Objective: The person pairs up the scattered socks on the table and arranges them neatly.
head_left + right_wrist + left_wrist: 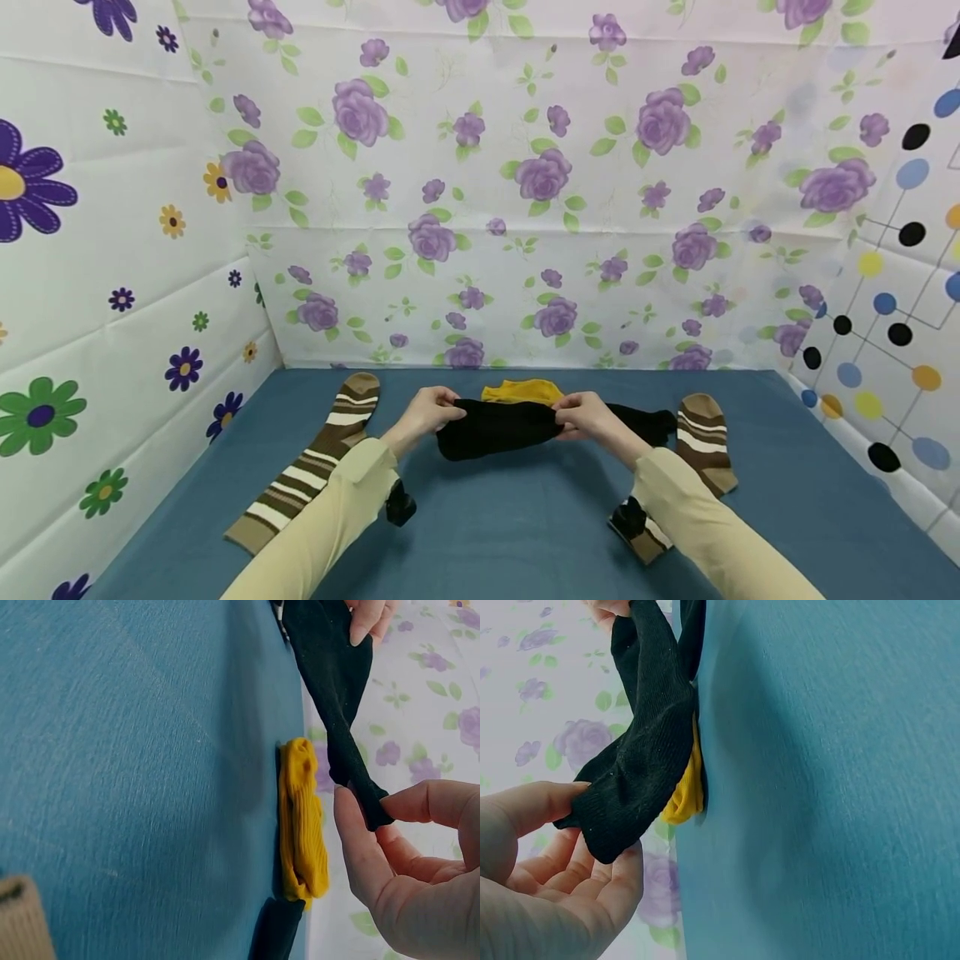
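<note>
A black sock (495, 431) is stretched sideways between my two hands, above the table. My left hand (426, 412) pinches one end; in the left wrist view the thumb lies on one side of the black fabric (637, 780) and the fingers on the other. My right hand (592, 418) pinches the opposite end, which looks narrow and bunched in the right wrist view, between thumb and fingertips (349, 825). Behind the held sock lies a folded yellow knit piece (528, 390), partly hidden. A second black sock (647, 423) lies on the table beyond the right hand.
On the left, a long striped sock (330, 437) lies slanted on the blue table (495, 533). A matching striped sock (702, 437) is on the right, with another striped end (651, 542) below; the right sleeve covers what lies between. Patterned sheets (480, 183) stand around the table.
</note>
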`<state>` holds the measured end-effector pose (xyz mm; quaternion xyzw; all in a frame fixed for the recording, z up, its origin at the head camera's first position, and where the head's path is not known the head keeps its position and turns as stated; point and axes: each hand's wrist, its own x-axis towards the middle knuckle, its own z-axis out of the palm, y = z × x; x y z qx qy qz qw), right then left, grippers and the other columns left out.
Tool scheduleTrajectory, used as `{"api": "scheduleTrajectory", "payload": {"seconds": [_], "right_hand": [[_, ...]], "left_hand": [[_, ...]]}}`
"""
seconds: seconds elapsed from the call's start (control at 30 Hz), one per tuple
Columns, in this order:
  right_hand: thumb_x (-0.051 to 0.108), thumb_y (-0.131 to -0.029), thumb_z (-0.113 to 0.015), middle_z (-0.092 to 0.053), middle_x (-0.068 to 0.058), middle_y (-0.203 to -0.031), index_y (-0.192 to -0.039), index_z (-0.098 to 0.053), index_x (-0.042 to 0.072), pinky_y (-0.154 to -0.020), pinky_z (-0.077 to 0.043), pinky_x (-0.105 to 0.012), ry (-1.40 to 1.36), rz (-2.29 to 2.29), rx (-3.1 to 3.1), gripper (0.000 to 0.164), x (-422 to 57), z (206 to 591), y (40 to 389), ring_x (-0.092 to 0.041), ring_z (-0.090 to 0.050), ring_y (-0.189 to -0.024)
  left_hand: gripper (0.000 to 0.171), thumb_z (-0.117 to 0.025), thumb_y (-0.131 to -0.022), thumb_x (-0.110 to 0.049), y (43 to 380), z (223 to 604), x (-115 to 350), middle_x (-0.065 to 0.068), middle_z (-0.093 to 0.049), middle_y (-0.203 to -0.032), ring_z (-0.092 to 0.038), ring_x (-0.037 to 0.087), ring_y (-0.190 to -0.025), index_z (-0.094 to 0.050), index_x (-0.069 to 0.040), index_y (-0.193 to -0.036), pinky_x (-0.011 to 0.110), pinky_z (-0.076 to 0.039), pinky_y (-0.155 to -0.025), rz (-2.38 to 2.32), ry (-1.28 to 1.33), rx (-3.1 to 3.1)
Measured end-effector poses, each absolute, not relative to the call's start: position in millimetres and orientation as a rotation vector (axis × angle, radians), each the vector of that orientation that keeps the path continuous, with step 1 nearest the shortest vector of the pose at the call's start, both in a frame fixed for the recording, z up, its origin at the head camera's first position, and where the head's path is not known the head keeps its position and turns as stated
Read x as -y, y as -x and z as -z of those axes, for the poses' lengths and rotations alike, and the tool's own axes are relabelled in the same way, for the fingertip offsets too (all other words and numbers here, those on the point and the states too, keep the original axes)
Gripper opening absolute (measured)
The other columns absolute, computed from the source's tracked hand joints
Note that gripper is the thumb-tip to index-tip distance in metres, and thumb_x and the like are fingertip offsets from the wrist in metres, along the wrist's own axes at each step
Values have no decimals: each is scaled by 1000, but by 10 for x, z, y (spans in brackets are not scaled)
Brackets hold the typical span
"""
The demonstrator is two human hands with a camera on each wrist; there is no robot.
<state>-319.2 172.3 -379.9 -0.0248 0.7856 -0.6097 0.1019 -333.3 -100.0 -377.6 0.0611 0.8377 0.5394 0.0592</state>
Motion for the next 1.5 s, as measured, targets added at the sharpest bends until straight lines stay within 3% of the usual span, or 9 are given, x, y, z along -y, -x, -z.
{"api": "scheduleTrajectory", "payload": {"seconds": [0.33, 0.8, 1.5], "right_hand": [[-4, -86, -50, -55, -22, -103, -109, -52, -14, -71, -49, -42, 50, 1778, -2332, 26, -1803, 3816, 3140, -25, -61, -74], [-3, -86, -50, -53, -22, -103, -108, -52, -14, -70, -49, -41, 74, 1709, -2337, 25, -1921, 3848, 3079, -26, -60, -73], [-1, -84, -52, -55, -18, -83, -104, -54, -13, -66, -50, -39, 245, 1483, -2311, 24, -2144, 3933, 3037, -18, -54, -58]], "left_hand": [[16, -64, -83, -5, 3311, 3795, 936, 7, -56, -77, -36, 12, -48, -59, 2, -96, 28, -32, -46, -1626, -255, -2491], [18, -63, -84, -4, 3272, 3821, 850, 7, -54, -75, -37, 14, -52, -58, 4, -98, 31, -32, -50, -1551, -328, -2452], [15, -65, -83, -6, 3272, 3923, 731, 3, -52, -69, -42, 13, -55, -59, 1, -93, 28, -35, -49, -1441, -364, -2450]]}}
